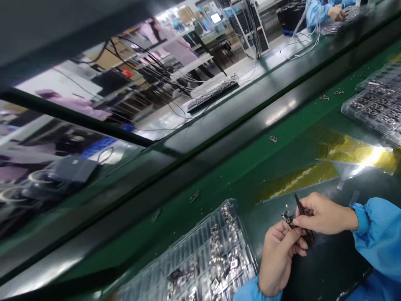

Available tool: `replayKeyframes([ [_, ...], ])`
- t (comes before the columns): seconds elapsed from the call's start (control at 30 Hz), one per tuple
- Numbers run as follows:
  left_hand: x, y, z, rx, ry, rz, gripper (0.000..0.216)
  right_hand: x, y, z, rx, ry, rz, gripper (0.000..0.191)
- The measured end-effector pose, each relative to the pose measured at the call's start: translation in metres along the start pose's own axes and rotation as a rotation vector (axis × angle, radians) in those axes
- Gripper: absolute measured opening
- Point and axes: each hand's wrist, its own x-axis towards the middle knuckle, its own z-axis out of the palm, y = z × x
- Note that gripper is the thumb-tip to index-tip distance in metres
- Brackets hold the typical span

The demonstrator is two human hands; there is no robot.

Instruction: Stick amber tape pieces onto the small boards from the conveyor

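Note:
My left hand point(277, 261) pinches a small dark-and-silver electronic part point(287, 219) between its fingertips, above the dark work mat. From the right, my right hand point(326, 214) is closed around dark tweezers point(299, 204), its fingertips meeting the part and the left fingers. One end of the tweezers points up and away; the other end lies low by the left fingers, partly hidden. Left of my hands, a clear slotted tray point(188, 239) carries many small metallic parts in its right portion.
Yellow film strips point(303, 180) lie beyond my hands. Clear trays point(348, 109) of parts are stacked at the far right. Loose small parts, one point(273, 139) near the middle, dot the green bench. A metal rail point(247, 125) runs diagonally behind; a co-worker's hand point(336, 13) is at top right.

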Motion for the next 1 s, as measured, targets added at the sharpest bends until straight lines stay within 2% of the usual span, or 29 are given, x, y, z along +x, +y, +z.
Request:
replayKeyframes([
  [0.17, 0.001, -0.004, -0.006, 0.124, -0.028, 0.049, 0.025, 0.002, 0.007, -0.001, -0.059, -0.056, -0.038, 0.011],
  [0.3, 0.000, -0.007, -0.016, 0.129, 0.044, 0.157, 0.032, 0.001, 0.001, -0.006, -0.022, -0.181, 0.020, 0.013],
  [0.37, -0.005, -0.011, -0.022, 0.191, 0.109, 0.215, 0.030, -0.001, -0.001, -0.013, 0.044, -0.172, 0.083, 0.013],
  [0.43, -0.014, -0.017, -0.026, 0.343, 0.176, 0.293, 0.025, -0.003, -0.002, -0.023, 0.110, -0.113, 0.116, 0.018],
  [0.5, -0.023, -0.025, -0.027, 0.575, 0.175, 0.435, 0.016, -0.004, -0.001, -0.032, 0.153, -0.073, 0.130, 0.023],
  [0.6, -0.030, -0.039, -0.023, 0.952, -0.002, 0.691, 0.015, -0.004, 0.003, -0.039, 0.165, -0.061, 0.143, 0.030],
  [0.67, -0.028, -0.047, -0.018, 1.168, -0.095, 0.783, 0.018, -0.002, 0.007, -0.039, 0.149, -0.048, 0.150, 0.032],
  [0.8, -0.018, -0.055, -0.009, 1.433, -0.019, 0.828, 0.015, 0.004, 0.014, -0.035, 0.118, -0.008, 0.186, 0.033],
  [1.0, -0.014, -0.055, -0.008, 1.525, 0.012, 0.868, 0.013, 0.008, 0.022, -0.030, 0.073, 0.018, 0.209, 0.027],
])
